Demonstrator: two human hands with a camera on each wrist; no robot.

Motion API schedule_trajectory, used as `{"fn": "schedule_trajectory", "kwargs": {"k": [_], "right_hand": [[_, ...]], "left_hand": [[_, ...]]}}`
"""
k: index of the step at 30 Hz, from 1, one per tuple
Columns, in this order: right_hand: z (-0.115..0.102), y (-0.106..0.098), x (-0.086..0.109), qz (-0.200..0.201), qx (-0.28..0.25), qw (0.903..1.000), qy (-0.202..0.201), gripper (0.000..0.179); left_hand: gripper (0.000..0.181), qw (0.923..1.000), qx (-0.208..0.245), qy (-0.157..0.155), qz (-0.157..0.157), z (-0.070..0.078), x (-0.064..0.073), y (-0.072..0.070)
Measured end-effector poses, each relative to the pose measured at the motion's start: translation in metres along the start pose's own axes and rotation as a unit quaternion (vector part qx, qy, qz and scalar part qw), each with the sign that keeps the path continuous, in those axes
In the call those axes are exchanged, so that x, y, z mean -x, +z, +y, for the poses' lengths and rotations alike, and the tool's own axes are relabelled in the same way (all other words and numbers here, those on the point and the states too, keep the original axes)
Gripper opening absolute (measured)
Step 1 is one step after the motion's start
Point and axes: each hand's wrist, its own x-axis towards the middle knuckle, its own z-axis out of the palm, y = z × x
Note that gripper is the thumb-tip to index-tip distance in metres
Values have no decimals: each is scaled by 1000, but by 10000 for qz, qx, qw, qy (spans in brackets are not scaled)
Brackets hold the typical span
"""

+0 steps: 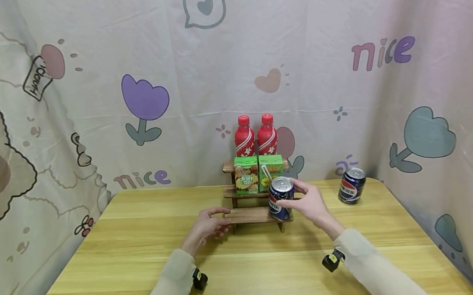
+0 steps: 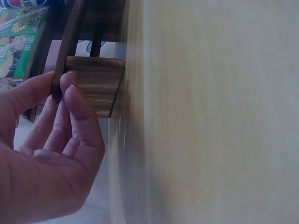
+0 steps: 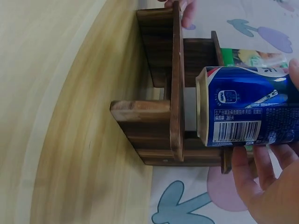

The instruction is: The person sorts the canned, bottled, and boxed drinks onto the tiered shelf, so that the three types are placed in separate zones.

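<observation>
My right hand (image 1: 310, 203) grips a blue soda can (image 1: 281, 197) upright over the right end of the lowest step of a small wooden tiered rack (image 1: 250, 215). In the right wrist view the can's base (image 3: 202, 108) is close to that step's edge, with fingers on one side. My left hand (image 1: 207, 228) pinches the left end of the same step, thumb and fingers on opposite faces, as the left wrist view shows. Two green juice boxes (image 1: 247, 178) stand on the middle step. Behind them, two red bottles (image 1: 245, 138) stand on the top step.
Another blue soda can (image 1: 352, 185) stands on the wooden table (image 1: 142, 251) to the right, near the back edge. A printed curtain (image 1: 191, 83) hangs behind the table and along both sides.
</observation>
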Motion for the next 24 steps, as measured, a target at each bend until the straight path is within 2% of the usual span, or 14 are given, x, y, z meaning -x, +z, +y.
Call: {"fn": "schedule_trajectory", "kwargs": {"k": [11, 24], "right_hand": [[-5, 19, -3, -154, -92, 9997, -187, 84], [-13, 45, -3, -131, 15, 9999, -102, 89]], "left_hand": [[38, 10000, 21, -12, -60, 3, 1, 1], [36, 10000, 34, -36, -63, 2, 1, 0]]}}
